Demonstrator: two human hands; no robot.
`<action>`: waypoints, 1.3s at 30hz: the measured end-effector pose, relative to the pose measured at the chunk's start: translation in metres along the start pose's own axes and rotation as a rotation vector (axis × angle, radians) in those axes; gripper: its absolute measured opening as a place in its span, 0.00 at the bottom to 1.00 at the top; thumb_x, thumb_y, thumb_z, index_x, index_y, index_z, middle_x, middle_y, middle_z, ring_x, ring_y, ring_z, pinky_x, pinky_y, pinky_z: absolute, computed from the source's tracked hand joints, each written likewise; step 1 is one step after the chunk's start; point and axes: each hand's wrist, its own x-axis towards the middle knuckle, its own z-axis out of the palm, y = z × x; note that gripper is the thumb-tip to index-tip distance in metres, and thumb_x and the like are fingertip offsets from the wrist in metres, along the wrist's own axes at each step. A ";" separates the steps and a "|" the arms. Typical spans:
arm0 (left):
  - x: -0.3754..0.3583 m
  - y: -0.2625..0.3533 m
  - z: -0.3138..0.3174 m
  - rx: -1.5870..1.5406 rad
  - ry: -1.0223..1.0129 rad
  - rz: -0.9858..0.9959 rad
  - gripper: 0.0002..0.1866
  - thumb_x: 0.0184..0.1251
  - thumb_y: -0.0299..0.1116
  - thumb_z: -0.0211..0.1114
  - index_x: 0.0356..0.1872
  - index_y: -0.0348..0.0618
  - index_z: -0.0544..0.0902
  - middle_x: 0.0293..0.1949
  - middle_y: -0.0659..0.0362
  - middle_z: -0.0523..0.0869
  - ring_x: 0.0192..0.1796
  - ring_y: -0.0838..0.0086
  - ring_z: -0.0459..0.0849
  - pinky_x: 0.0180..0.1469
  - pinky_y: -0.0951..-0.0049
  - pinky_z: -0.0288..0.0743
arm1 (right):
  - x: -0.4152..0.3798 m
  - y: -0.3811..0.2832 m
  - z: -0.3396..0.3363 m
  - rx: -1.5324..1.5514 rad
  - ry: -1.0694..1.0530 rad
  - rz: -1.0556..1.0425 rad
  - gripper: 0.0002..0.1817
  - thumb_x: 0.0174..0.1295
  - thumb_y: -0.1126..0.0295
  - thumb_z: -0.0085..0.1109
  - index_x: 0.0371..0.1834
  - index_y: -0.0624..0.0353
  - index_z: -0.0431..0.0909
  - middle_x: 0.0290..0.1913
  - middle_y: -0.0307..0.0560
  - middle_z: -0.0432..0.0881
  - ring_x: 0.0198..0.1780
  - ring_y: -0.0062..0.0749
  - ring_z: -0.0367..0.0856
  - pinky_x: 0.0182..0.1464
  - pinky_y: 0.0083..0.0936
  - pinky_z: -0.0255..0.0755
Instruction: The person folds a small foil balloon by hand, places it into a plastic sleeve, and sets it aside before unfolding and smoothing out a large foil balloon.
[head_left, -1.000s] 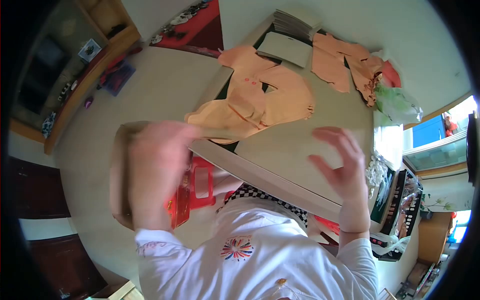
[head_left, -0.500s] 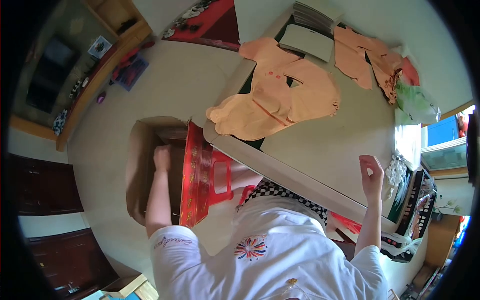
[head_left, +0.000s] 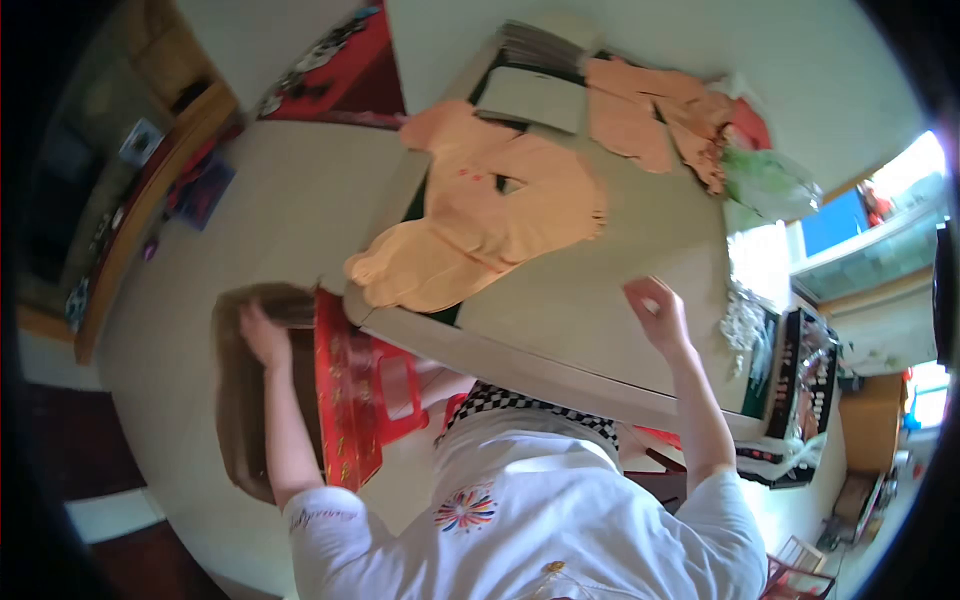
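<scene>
My left hand (head_left: 264, 336) is inside an open brown cardboard box (head_left: 232, 400) on the floor. Its fingers look stretched and parted, slightly blurred, and I see nothing in them. Over the near right part of the table (head_left: 590, 320), my right hand (head_left: 662, 316) is raised with fingers curled toward the thumb. No object shows in that hand. Left of it on the tabletop lies a large flat peach-orange piece (head_left: 480, 215) with red marks and a dark opening. The box's lower contents are hard to make out.
Beside the box stand a red printed carton (head_left: 345, 400) and a red plastic stool (head_left: 400, 395). Farther back are stacked grey boards (head_left: 535, 95), another orange piece (head_left: 630, 115) and a green-white plastic bag (head_left: 765, 185). A black rack-like object (head_left: 800, 370) sits at the right corner.
My left hand has gone from a closed shape to spread fingers, reaching toward the box's far left side. My right hand stays curled above the table. The whole view has shifted.
</scene>
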 end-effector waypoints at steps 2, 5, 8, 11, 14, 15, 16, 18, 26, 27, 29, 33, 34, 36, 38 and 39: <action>0.024 0.056 -0.085 -0.066 0.141 0.033 0.24 0.61 0.24 0.60 0.60 0.39 0.71 0.59 0.42 0.74 0.65 0.50 0.69 0.67 0.54 0.62 | 0.046 0.002 0.017 -0.041 -0.041 -0.063 0.09 0.59 0.71 0.64 0.42 0.58 0.81 0.46 0.49 0.81 0.51 0.44 0.78 0.52 0.32 0.73; 0.022 0.129 -0.142 -0.315 0.197 0.162 0.21 0.61 0.23 0.61 0.57 0.39 0.73 0.56 0.45 0.76 0.61 0.52 0.72 0.63 0.55 0.65 | 0.118 0.008 0.054 0.040 -0.010 -0.198 0.19 0.54 0.67 0.68 0.49 0.55 0.78 0.56 0.50 0.75 0.56 0.48 0.73 0.56 0.36 0.70; -0.018 0.225 -0.161 -0.630 -0.011 0.346 0.14 0.60 0.22 0.62 0.48 0.39 0.78 0.49 0.50 0.80 0.54 0.53 0.77 0.57 0.57 0.71 | 0.167 0.015 0.081 0.009 0.082 -0.198 0.21 0.50 0.62 0.70 0.49 0.53 0.79 0.57 0.50 0.74 0.57 0.50 0.72 0.57 0.38 0.69; -0.053 0.314 -0.151 -0.775 -0.179 0.545 0.16 0.57 0.26 0.68 0.47 0.37 0.78 0.49 0.48 0.80 0.54 0.52 0.78 0.57 0.56 0.72 | 0.184 0.020 0.093 -0.250 0.077 -0.221 0.20 0.49 0.60 0.70 0.45 0.52 0.80 0.56 0.49 0.74 0.56 0.50 0.72 0.57 0.40 0.69; -0.061 0.386 -0.124 -0.656 -0.087 0.568 0.22 0.56 0.30 0.69 0.52 0.37 0.76 0.48 0.45 0.79 0.54 0.50 0.77 0.56 0.56 0.73 | 0.186 0.025 0.096 -0.256 -0.012 -0.206 0.15 0.49 0.61 0.69 0.39 0.52 0.81 0.48 0.48 0.77 0.52 0.48 0.74 0.54 0.41 0.70; -0.063 0.391 -0.109 -0.656 -0.123 0.549 0.23 0.56 0.29 0.68 0.53 0.37 0.74 0.49 0.45 0.79 0.54 0.50 0.77 0.57 0.56 0.72 | 0.187 0.027 0.097 -0.249 -0.011 -0.202 0.14 0.50 0.60 0.69 0.37 0.53 0.81 0.45 0.47 0.78 0.50 0.47 0.75 0.52 0.40 0.70; -0.061 0.398 -0.094 -0.658 -0.155 0.533 0.24 0.56 0.29 0.68 0.55 0.37 0.73 0.49 0.44 0.78 0.55 0.49 0.76 0.58 0.56 0.71 | 0.191 0.029 0.096 -0.241 -0.004 -0.200 0.13 0.51 0.60 0.69 0.35 0.54 0.80 0.41 0.47 0.79 0.48 0.46 0.76 0.50 0.38 0.71; -0.055 0.402 -0.077 -0.642 -0.309 0.442 0.26 0.57 0.27 0.66 0.58 0.37 0.70 0.51 0.43 0.77 0.56 0.47 0.75 0.59 0.56 0.70 | 0.194 0.035 0.098 -0.129 -0.056 -0.125 0.11 0.51 0.63 0.69 0.32 0.56 0.81 0.36 0.48 0.79 0.44 0.44 0.78 0.46 0.37 0.72; -0.059 0.335 -0.082 -0.551 0.079 0.117 0.35 0.59 0.23 0.60 0.68 0.30 0.57 0.61 0.36 0.71 0.59 0.40 0.72 0.58 0.50 0.68 | 0.204 0.016 0.079 -0.153 -0.279 -0.021 0.23 0.43 0.59 0.73 0.41 0.55 0.78 0.43 0.52 0.77 0.51 0.51 0.75 0.52 0.43 0.72; -0.059 0.332 -0.095 -0.512 0.145 0.095 0.34 0.59 0.23 0.60 0.68 0.30 0.58 0.61 0.36 0.71 0.60 0.41 0.71 0.59 0.50 0.67 | 0.207 0.014 0.076 -0.166 -0.279 -0.029 0.25 0.42 0.58 0.74 0.43 0.55 0.77 0.46 0.54 0.76 0.52 0.52 0.75 0.52 0.42 0.71; -0.054 0.329 -0.140 -0.432 0.268 0.046 0.34 0.59 0.23 0.61 0.67 0.28 0.59 0.61 0.36 0.70 0.62 0.42 0.70 0.63 0.50 0.65 | 0.215 0.016 0.076 -0.179 -0.247 -0.105 0.28 0.42 0.58 0.75 0.46 0.54 0.76 0.51 0.55 0.73 0.53 0.52 0.74 0.54 0.42 0.71; -0.056 0.348 -0.155 -0.694 0.150 0.400 0.29 0.61 0.25 0.62 0.63 0.31 0.66 0.61 0.40 0.71 0.65 0.45 0.69 0.65 0.51 0.63 | 0.218 0.034 0.086 -0.172 -0.195 -0.209 0.25 0.43 0.59 0.75 0.45 0.52 0.78 0.41 0.49 0.75 0.47 0.44 0.76 0.48 0.38 0.73; -0.058 0.365 -0.150 -0.823 -0.036 0.439 0.27 0.62 0.27 0.63 0.62 0.32 0.69 0.61 0.41 0.71 0.66 0.46 0.68 0.65 0.51 0.63 | 0.220 0.038 0.087 -0.172 -0.189 -0.205 0.23 0.43 0.59 0.76 0.43 0.52 0.79 0.34 0.46 0.78 0.43 0.40 0.78 0.45 0.36 0.73; -0.063 0.394 -0.120 -0.846 -0.213 0.483 0.26 0.63 0.31 0.65 0.61 0.35 0.71 0.63 0.43 0.71 0.67 0.46 0.67 0.65 0.50 0.63 | 0.228 0.042 0.085 -0.134 -0.295 -0.161 0.18 0.48 0.61 0.72 0.41 0.53 0.80 0.40 0.49 0.79 0.44 0.44 0.80 0.45 0.37 0.74; -0.063 0.420 -0.093 -0.802 -0.225 0.519 0.25 0.63 0.32 0.65 0.61 0.36 0.71 0.64 0.44 0.70 0.67 0.47 0.66 0.65 0.51 0.63 | 0.228 0.035 0.085 -0.093 -0.333 -0.108 0.13 0.51 0.62 0.68 0.38 0.54 0.82 0.40 0.51 0.80 0.42 0.45 0.81 0.45 0.38 0.75; -0.062 0.429 -0.082 -0.780 -0.224 0.543 0.25 0.63 0.33 0.65 0.61 0.37 0.72 0.65 0.45 0.69 0.68 0.47 0.66 0.65 0.51 0.63 | 0.226 0.028 0.082 -0.083 -0.326 -0.079 0.11 0.53 0.62 0.67 0.35 0.55 0.82 0.38 0.51 0.81 0.40 0.45 0.81 0.44 0.38 0.75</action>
